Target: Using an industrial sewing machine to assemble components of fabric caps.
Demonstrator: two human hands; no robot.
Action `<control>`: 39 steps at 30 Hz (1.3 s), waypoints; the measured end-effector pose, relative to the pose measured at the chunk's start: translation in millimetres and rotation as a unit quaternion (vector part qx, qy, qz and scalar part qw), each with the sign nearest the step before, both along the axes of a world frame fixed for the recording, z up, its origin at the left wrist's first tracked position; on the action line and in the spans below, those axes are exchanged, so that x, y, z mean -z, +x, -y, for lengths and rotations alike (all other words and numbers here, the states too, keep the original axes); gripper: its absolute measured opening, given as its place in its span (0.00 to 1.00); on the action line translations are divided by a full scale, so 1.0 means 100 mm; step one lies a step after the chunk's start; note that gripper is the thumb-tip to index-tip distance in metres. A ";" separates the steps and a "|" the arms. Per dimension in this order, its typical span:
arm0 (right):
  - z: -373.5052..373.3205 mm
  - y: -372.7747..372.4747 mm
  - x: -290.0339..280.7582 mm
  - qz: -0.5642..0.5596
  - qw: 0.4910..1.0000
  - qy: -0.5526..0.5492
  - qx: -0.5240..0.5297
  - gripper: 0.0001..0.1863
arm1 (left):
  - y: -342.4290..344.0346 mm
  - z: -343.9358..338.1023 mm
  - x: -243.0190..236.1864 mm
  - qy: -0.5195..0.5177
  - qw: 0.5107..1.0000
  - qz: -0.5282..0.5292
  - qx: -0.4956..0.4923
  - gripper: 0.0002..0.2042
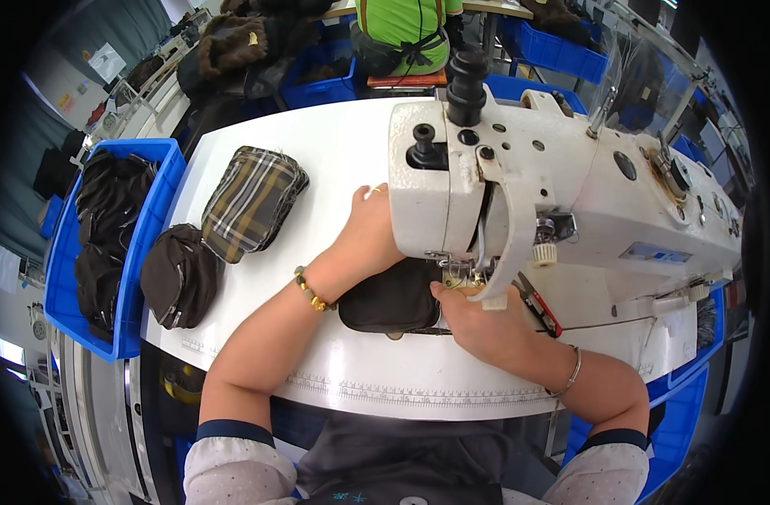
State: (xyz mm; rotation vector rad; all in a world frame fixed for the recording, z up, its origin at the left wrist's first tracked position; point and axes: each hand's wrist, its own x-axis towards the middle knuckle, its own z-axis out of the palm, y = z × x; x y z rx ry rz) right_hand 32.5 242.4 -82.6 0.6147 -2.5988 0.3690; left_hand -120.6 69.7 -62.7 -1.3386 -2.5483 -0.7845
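A white sewing machine (477,185) stands over the worktable. A dark brown fabric pouch (385,299) lies beneath its needle area. My right hand (477,316) grips that pouch's right edge beside the presser foot, thumb bent on the fabric. Reaching to the back left of the machine head is my left hand (368,231), over the pouch's far side, most of its fingers hidden. Red-handled snips (546,313) rest right of my right hand. A plaid pouch (252,198) and a rounded dark pouch (179,278) sit to the left.
A blue bin (53,303) of dark pieces runs along the table's (334,387) left side. A person in green (393,38) sits beyond the table, among more blue bins and fur pieces (233,46). Other bins sit at lower right.
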 end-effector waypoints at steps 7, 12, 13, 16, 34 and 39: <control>-0.03 0.03 0.20 0.052 0.996 0.067 0.026 0.08 | 0.91 0.85 -1.67 0.096 0.995 0.011 0.031 0.04; -0.05 0.02 0.13 0.007 0.998 0.049 0.031 0.08 | 1.73 0.70 -1.92 0.484 0.806 0.072 0.334 0.04; -0.04 0.01 0.14 -0.004 0.999 0.044 0.015 0.08 | 1.80 0.61 -1.93 0.478 0.805 0.054 0.347 0.06; -0.10 0.08 0.18 0.084 0.996 0.003 0.032 0.15 | 1.93 0.64 -1.90 0.458 0.817 0.065 0.344 0.14; -0.04 0.07 0.08 0.163 0.982 0.063 0.078 0.15 | 1.83 0.79 -1.95 0.436 0.825 0.166 0.319 0.09; -0.05 0.06 0.05 0.158 0.984 0.038 0.070 0.14 | 1.74 0.68 -1.91 0.479 0.785 0.125 0.372 0.11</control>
